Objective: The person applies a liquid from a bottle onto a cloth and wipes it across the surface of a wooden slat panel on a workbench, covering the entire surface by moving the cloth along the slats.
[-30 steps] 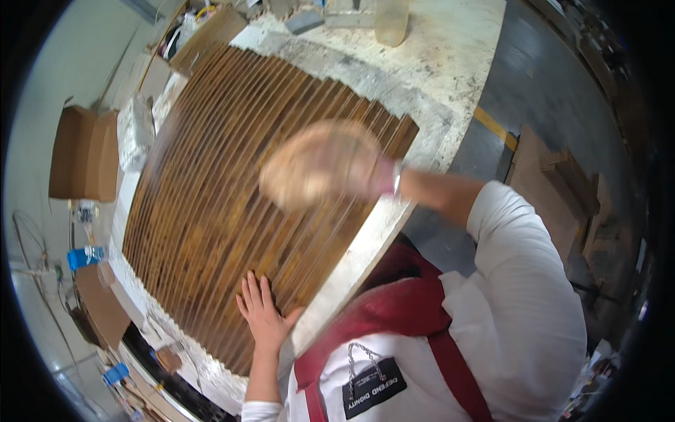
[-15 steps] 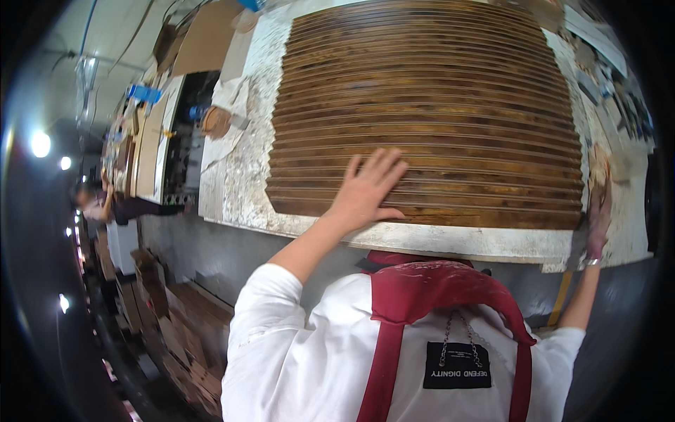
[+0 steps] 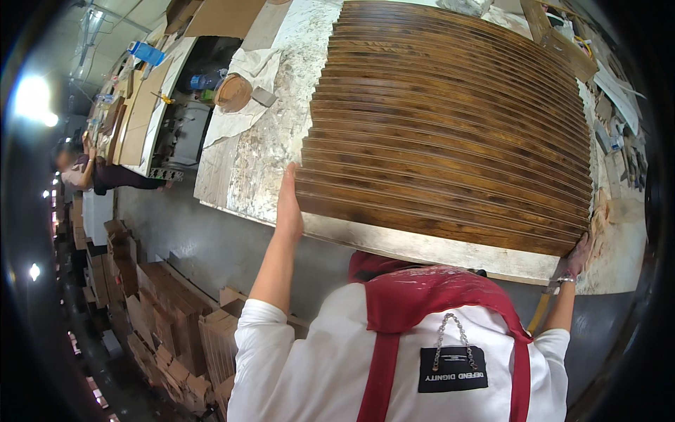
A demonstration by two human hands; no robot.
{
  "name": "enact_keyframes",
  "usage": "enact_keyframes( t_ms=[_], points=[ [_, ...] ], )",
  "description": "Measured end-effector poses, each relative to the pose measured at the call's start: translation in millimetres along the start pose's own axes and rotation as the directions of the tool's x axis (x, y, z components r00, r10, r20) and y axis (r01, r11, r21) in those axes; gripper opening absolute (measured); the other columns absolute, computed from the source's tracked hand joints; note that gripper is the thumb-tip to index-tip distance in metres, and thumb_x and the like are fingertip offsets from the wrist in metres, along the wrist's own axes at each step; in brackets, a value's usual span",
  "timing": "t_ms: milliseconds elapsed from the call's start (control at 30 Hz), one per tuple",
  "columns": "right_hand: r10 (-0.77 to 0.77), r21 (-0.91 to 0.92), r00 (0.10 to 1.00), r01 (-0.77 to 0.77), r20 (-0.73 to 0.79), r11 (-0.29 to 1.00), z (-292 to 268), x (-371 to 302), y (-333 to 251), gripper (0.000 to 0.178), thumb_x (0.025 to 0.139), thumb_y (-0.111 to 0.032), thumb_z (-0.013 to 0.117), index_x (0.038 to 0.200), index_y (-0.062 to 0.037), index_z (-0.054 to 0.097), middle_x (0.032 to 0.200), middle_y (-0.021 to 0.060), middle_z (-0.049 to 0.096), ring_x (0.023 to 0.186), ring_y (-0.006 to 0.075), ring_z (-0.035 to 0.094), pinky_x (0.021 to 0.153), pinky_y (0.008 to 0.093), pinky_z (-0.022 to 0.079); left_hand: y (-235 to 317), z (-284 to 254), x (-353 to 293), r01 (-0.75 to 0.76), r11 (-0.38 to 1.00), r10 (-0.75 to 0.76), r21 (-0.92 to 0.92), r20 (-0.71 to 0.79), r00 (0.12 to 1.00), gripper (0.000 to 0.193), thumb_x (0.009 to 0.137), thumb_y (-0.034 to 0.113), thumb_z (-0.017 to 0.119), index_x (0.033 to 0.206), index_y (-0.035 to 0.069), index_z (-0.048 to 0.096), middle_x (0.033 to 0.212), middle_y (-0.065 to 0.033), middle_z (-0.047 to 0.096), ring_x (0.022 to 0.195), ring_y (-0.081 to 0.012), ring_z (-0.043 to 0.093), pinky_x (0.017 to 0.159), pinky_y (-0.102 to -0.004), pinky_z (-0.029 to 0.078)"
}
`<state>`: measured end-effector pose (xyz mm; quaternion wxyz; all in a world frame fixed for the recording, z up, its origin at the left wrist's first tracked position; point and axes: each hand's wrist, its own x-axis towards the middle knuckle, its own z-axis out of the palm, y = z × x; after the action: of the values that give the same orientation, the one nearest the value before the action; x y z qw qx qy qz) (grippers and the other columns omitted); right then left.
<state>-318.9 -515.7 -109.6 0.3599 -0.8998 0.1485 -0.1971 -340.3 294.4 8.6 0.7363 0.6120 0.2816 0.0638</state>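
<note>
Many long dark-brown stained wooden strips [image 3: 450, 133] lie side by side across the white, paint-spattered table [image 3: 267, 165], their ends forming a jagged edge on both sides. At the near left corner, my left hand [image 3: 289, 207] stands on edge with fingers stretched out, pressed against the strip ends. Opposite it, my right hand [image 3: 578, 254] rests at the near right corner, fingers extended along the ends there; part of this hand is hard to make out. Neither hand is wrapped around a strip.
Left on the table, a round brown container [image 3: 233, 93] and a small grey block [image 3: 264, 97] sit on a crumpled cloth [image 3: 256, 67]. Tools and scraps [image 3: 622, 148] crowd the right side. Cardboard boxes [image 3: 172, 302] stand on the floor; another person [image 3: 105, 172] works far left.
My left hand has moved left, off the top of the strips to their left ends. My right hand has come nearer to the near right corner. The view has shifted.
</note>
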Motion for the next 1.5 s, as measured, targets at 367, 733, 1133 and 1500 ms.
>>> enact_keyframes(
  t_ms=[367,733,1133,1500],
  points=[
    [-0.484,0.161,0.797,0.458,0.362,0.874,269.3,-76.1,-512.1,0.035,0.093,-0.014,0.060,0.126,-0.0045,0.058,0.120,0.0131,0.063,0.110,0.0266,0.060,0.096,0.0383,0.046,58.4,-140.6,71.5,-0.404,0.753,0.418,0.519,0.097,0.903,0.023,0.092,0.005,0.058,0.114,0.001,0.061,0.115,-0.0067,0.062,0.103,-0.0163,0.060,0.089,-0.0278,0.046],
    [-0.497,0.118,0.411,0.669,0.764,0.734,497.1,-138.0,-769.1,0.037,0.081,-0.034,0.068,0.104,-0.0057,0.060,0.095,0.0147,0.066,0.092,0.0299,0.065,0.081,0.0409,0.050,163.9,-185.9,219.2,-0.591,0.154,0.687,0.792,0.343,0.640,0.014,0.081,0.012,0.070,0.091,0.003,0.067,0.089,-0.0112,0.061,0.079,-0.0268,0.060,0.072,-0.0343,0.047],
    [-0.398,0.378,0.501,0.147,0.768,0.914,489.2,-139.9,-757.4,0.038,0.089,-0.031,0.058,0.120,-0.0093,0.058,0.100,0.0128,0.067,0.095,0.0266,0.065,0.085,0.0378,0.050,170.6,-187.8,265.4,-0.529,0.017,0.576,0.849,0.424,0.699,0.012,0.084,0.015,0.064,0.089,0.005,0.067,0.087,-0.0125,0.060,0.083,-0.0328,0.061,0.070,-0.0416,0.048],
    [-0.402,0.582,0.460,-0.370,0.792,0.724,533.1,-159.0,-749.8,0.044,0.091,-0.030,0.062,0.124,-0.0020,0.056,0.102,0.0118,0.067,0.088,0.0205,0.063,0.082,0.0314,0.049,176.2,-210.2,284.1,-0.305,0.519,0.510,0.799,-0.003,0.860,0.022,0.083,0.022,0.063,0.079,0.001,0.061,0.068,-0.0131,0.063,0.063,-0.0264,0.061,0.063,-0.0384,0.047]
  ],
)
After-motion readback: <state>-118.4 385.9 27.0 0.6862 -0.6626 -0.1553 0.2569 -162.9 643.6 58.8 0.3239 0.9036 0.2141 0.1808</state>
